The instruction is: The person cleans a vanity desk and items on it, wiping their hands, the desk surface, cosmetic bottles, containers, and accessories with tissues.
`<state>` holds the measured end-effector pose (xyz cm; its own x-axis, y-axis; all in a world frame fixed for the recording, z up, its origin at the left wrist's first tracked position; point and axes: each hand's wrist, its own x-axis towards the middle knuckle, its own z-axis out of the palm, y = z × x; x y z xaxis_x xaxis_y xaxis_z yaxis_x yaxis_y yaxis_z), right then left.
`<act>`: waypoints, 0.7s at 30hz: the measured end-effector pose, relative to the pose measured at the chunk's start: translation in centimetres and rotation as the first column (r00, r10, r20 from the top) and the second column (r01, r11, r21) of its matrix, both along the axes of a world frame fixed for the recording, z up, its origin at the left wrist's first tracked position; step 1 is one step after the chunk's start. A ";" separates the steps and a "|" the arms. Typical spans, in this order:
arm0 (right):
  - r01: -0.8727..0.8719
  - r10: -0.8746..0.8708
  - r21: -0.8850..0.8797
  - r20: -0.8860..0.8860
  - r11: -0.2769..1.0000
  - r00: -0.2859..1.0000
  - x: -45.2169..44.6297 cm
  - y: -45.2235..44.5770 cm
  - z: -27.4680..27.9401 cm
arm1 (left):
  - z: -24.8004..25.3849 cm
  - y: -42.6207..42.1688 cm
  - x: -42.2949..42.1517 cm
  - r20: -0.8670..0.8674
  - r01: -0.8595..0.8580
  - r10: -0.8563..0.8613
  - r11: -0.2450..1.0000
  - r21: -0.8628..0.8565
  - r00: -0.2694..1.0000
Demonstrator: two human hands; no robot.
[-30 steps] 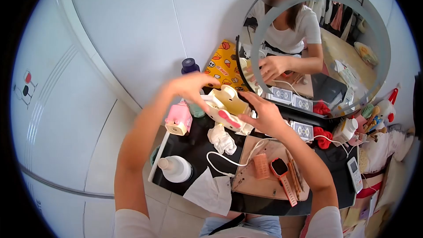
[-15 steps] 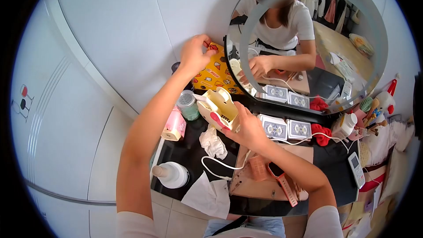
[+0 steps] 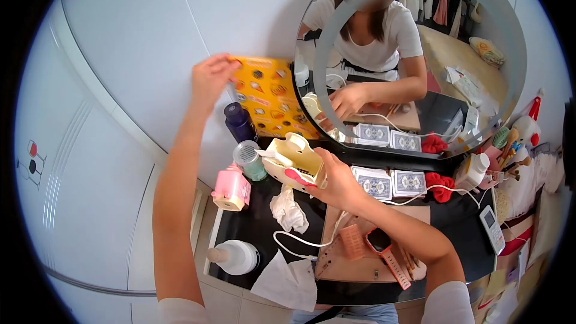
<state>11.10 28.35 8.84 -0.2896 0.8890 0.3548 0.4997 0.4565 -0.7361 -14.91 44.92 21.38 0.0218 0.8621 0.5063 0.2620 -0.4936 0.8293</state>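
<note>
My left hand (image 3: 213, 77) pinches the upper left corner of a yellow patterned box or bag (image 3: 273, 97) against the wall beside the mirror; which of the two it is I cannot tell. Its print shows small food pictures. My right hand (image 3: 341, 185) grips the right end of a cream cartoon-shaped container (image 3: 294, 161) with a pink spot, its top uncovered. A dark blue bottle (image 3: 241, 122) stands below my left hand. Left of the container are a clear-lidded jar (image 3: 252, 161) and a pink box (image 3: 232, 187). Crumpled tissue (image 3: 289, 209) lies in front of the container.
A round mirror (image 3: 522, 54) stands at the back. Card stacks (image 3: 375, 185), a red scrunchie (image 3: 441, 186) and a remote (image 3: 492, 230) lie rightward. A watch (image 3: 379, 240) rests on a beige mat (image 3: 342, 269), a white bottle (image 3: 237, 257) near the left edge. A white cable (image 3: 288, 246) crosses the table.
My left hand has moved left, drawing the yellow patterned thing's corner along, so more of it shows. My right hand still holds the cream container. The view has shifted slightly.
</note>
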 end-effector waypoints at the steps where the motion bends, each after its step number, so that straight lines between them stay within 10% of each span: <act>1: 0.009 -0.009 -0.003 -0.004 1.000 1.000 -0.2 0.0 0.0 | 1.3 0.1 -0.6 0.030 -0.020 0.019 0.999 0.046 0.999; 21: -0.033 0.034 0.020 -0.050 0.999 0.998 -0.2 -1.4 0.1 | 1.5 0.2 0.1 0.364 -0.065 0.060 0.998 0.001 0.930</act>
<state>10.93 26.90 8.90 -0.3005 0.8719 0.3867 0.4464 0.4869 -0.7508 -14.78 45.11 22.89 -0.2190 0.8494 0.4802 -0.0254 -0.4970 0.8674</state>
